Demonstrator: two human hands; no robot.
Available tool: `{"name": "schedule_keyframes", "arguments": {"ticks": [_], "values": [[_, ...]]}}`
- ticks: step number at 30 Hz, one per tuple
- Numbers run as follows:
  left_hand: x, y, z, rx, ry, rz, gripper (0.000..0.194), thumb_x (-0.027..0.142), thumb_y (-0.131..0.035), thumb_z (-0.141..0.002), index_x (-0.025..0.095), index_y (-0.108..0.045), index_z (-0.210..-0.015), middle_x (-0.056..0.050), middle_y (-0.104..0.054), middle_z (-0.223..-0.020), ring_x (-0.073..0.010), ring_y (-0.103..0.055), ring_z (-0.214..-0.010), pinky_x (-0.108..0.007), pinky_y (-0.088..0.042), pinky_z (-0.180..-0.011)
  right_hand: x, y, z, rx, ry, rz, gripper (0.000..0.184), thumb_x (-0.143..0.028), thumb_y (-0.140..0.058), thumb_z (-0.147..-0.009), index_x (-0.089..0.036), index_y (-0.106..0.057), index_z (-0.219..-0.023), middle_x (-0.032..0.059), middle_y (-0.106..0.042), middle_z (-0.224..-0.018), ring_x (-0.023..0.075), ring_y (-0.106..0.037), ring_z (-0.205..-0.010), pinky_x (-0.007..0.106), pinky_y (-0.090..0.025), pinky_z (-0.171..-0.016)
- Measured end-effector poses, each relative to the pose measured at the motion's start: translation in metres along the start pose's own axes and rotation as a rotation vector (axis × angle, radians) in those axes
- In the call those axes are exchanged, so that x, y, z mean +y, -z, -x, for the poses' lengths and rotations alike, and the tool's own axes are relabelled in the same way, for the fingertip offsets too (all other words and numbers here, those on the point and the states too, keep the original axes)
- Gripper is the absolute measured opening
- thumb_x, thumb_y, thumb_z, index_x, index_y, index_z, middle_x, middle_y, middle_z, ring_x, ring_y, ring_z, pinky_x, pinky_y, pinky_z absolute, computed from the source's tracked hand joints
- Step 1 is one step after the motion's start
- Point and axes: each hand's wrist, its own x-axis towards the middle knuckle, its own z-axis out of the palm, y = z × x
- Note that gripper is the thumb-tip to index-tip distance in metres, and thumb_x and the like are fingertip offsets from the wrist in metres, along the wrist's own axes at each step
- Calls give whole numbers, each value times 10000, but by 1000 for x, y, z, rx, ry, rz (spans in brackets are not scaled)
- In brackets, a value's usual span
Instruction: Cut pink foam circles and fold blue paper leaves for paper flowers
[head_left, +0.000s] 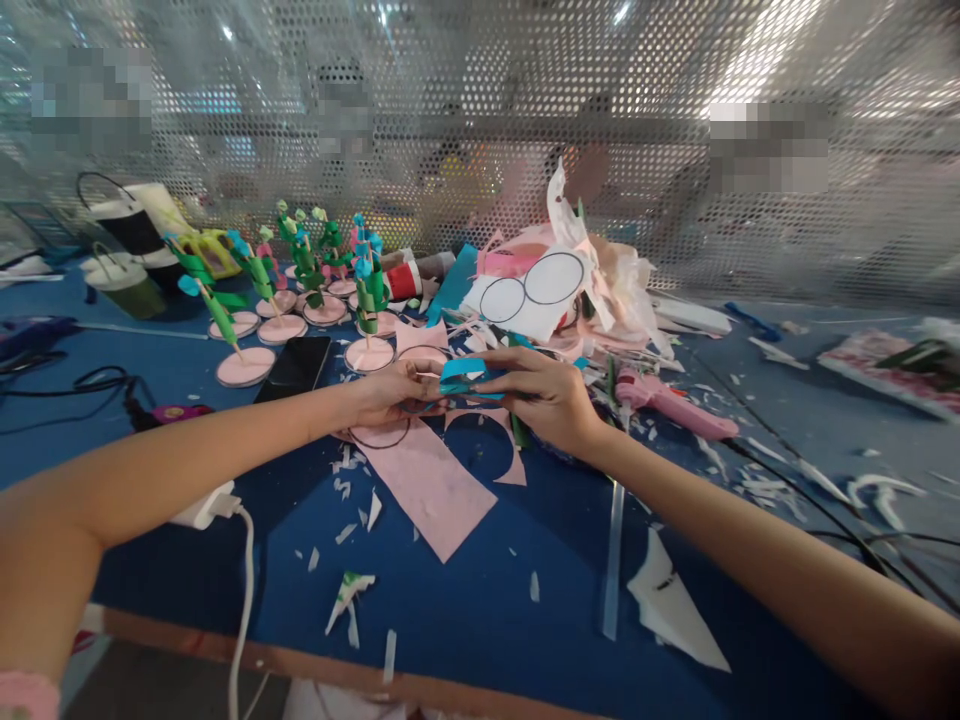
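Observation:
Between my two hands is a curled strip of blue paper, held above the middle of the blue table. My left hand pinches its left end. From the right, the fingers of my right hand close on the other end. Under the hands lies a pale pink paper sheet with circles drawn on it, and beside it a pink offcut with a round cutout. A pink glue gun rests just right of my right hand. Some fingertips are hidden behind the strip.
Several paper flowers on pink round bases stand at the left, near a black phone. Paper scraps are heaped against the perforated metal screen. A clear glue stick, a white cable and scattered offcuts lie in front.

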Motion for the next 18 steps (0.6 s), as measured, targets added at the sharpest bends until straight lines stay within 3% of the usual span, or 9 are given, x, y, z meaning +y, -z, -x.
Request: {"name": "schedule_keyframes", "arguments": {"ticks": [4, 8, 13, 18], "values": [[-2, -2, 0, -8, -74, -9, 413, 108, -858, -488, 139, -591, -801, 32, -667, -652, -86, -648, -576, -196, -532, -591, -3, -6, 1, 66, -232, -120, 145, -177, -632, -794, -254, -754, -794, 48, -717, -1021, 207, -669, -954, 359, -550, -838], [-3, -6, 1, -16, -182, -95, 390, 132, -857, -476, 131, -590, -760, 31, -656, -627, -94, -651, -583, -196, -532, -570, -5, -13, 2, 186, -411, -225, 37, -268, -714, -733, -239, -737, -731, 52, -717, -899, 225, -655, -959, 375, -543, -837], [-3, -9, 1, -27, -340, -169, 378, 146, -856, -458, 126, -567, -702, 40, -629, -640, -84, -625, -576, -205, -540, -557, -10, -21, 1, 307, -478, -374, 184, -318, -769, -670, -214, -624, -715, 9, -641, -746, 166, -652, -726, 326, -563, -685], [-2, -12, 4, -32, -361, -235, 386, 190, -855, -476, 125, -564, -721, 33, -620, -667, -86, -621, -599, -222, -548, -582, -15, -21, -2, 326, -524, -512, 423, -290, -790, -641, -265, -485, -934, -29, -638, -739, 166, -671, -724, 317, -571, -674]]}}
